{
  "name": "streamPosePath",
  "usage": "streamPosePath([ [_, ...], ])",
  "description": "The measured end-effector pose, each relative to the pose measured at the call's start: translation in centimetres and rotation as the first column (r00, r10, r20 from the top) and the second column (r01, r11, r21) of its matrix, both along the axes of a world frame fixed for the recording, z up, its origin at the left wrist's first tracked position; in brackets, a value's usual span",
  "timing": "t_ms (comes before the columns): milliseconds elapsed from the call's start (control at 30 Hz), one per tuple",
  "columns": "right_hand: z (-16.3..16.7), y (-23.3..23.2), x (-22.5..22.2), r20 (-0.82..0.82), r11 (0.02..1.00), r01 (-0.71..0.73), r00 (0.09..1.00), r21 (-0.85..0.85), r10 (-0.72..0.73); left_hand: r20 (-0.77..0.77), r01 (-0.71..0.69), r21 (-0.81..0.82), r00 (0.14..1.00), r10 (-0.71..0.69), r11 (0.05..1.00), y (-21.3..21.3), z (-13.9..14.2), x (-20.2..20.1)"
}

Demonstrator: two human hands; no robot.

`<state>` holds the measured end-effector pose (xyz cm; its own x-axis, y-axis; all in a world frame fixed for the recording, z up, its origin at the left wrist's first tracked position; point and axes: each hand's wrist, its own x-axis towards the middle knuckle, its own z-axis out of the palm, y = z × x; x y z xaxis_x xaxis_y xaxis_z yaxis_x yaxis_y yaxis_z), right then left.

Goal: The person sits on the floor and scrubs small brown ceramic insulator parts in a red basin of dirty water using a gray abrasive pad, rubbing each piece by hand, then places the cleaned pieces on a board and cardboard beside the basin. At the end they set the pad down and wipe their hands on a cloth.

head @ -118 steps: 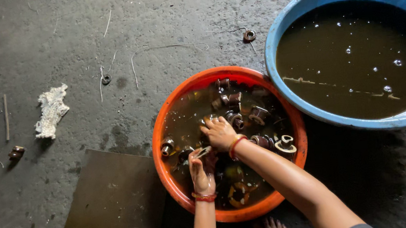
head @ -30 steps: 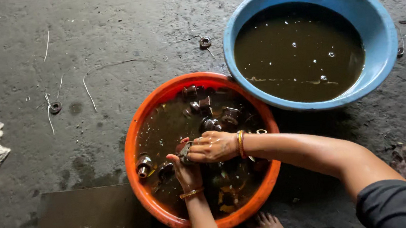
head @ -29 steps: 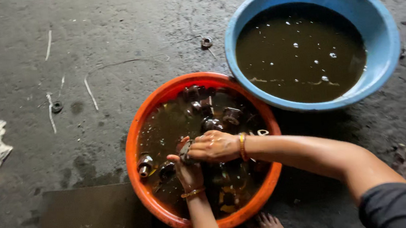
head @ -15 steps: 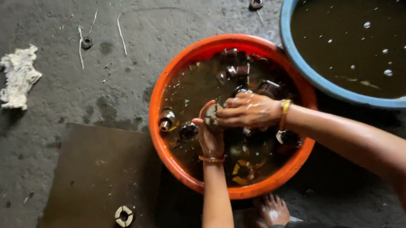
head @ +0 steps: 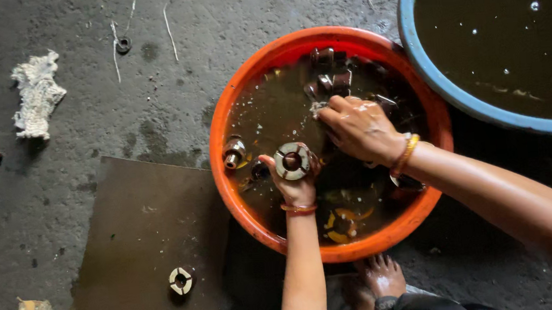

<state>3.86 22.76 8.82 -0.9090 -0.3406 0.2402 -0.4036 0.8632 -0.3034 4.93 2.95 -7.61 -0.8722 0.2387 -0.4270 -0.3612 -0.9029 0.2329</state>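
Hands [head: 296, 179] [head: 361, 130] crowd the orange basin [head: 225, 178] beside the blue tub [head: 434, 77].

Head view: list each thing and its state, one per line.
Left hand: holds a metal ring above the water.
Right hand: wet, fingers pressing a rag.
Orange basin: holds murky water and metal parts.
Blue basin: filled with dark water.
Board: flat on the floor, wet, one ring on it.
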Motion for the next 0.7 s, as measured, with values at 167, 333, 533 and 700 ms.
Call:
streamPosePath([
  [167, -2.9, -2.1, -0.9, -0.027, 0.991, -0.034, 0.999, 0.132, 0.038, -0.301, -0.088, -0.085, 0.952, 0.058, 0.993, 0.4, 1.3, 0.3],
  [333, -6.9, -4.3, -2.2, -0.197, 0.986, -0.1, 0.972, 0.131, 0.125, -0.598, -0.623, -0.737, 0.782, 0.178, 0.262, 0.9, 3.5, 0.5],
  [533, -10.1, -5.7, -2.0, -0.071, 0.96, -0.167, 0.98, 0.225, 0.187, -0.595, -0.652, -0.614, 0.752, -0.282, -0.444, 1.5, 4.8, -1.6],
  [700, -10.5, -5.1, -2.9, 0.059, 0.946, -0.205, 0.979, 0.253, 0.197, -0.052, -0.358, -0.64, 0.903, -0.426, -0.68, 1.5, 4.4, -8.1],
])
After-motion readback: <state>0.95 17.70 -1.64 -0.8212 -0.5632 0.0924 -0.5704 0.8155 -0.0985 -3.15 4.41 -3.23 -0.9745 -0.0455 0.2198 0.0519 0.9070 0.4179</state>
